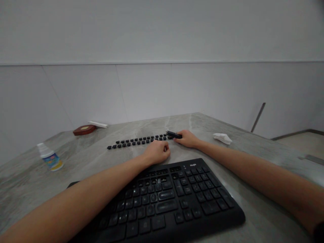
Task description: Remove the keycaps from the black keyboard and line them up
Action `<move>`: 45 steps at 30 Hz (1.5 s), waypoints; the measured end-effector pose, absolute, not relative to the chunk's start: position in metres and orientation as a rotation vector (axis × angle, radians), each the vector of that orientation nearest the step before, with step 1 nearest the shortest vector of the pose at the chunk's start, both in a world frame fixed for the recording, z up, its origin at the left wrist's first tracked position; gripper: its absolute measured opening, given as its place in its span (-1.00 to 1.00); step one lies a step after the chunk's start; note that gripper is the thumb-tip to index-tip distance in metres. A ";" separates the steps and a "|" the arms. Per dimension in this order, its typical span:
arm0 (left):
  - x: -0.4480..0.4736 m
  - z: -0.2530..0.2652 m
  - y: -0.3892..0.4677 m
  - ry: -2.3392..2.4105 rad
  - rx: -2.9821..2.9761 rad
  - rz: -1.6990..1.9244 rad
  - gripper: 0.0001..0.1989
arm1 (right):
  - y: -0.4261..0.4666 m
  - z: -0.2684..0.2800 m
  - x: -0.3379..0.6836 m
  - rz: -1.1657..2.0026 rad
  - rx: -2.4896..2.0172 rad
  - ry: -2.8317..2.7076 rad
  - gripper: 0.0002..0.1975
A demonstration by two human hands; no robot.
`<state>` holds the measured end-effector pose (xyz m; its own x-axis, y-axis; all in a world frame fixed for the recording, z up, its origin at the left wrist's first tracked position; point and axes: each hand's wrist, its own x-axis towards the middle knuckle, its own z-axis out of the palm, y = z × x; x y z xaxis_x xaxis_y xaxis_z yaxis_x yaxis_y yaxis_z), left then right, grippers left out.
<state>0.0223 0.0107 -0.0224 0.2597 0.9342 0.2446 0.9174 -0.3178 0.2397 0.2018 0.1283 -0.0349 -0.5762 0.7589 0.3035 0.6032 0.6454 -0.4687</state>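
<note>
A black keyboard [167, 204] lies below my forearms, with several keycaps off its upper rows and the bare sockets showing. Behind it, loose black keycaps [134, 143] stand in two long rows on the table. My left hand [158, 152] rests between the keyboard and the rows, fingers curled closed; whatever they may hold is hidden. My right hand [186, 139] is closed around a slim black hand tool [174, 135] at the right end of the rows. The tool points left, over the last keycaps, and its exact kind is unclear.
A white spray bottle [52, 158] with a blue and yellow label is at the left. Near the wall are a reddish-brown wooden object [84, 130] and a white strip [98, 124]. A crumpled white cloth or tissue [222, 138] lies right of my right hand on the grey marbled table [88, 158].
</note>
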 end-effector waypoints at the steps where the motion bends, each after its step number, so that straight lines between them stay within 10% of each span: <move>1: 0.022 -0.022 0.011 1.805 2.455 0.531 -0.82 | 0.128 -0.035 0.202 0.443 -1.062 -2.377 -0.72; 10: 0.021 -0.025 0.012 1.802 2.473 0.542 -0.81 | 0.122 -0.034 0.201 0.592 -1.039 -2.192 -0.80; 23: 0.023 -0.021 0.007 1.716 2.548 0.574 -0.82 | 0.013 0.004 0.220 0.872 -0.959 -2.034 -0.38; 29: 0.024 -0.020 0.005 1.540 2.690 0.545 -0.85 | -0.021 -0.009 0.243 0.438 -0.344 -2.492 -0.80; 45: 0.021 -0.028 0.010 1.336 2.836 0.636 -0.88 | 0.007 -0.007 0.247 -0.253 -0.237 -2.535 -0.72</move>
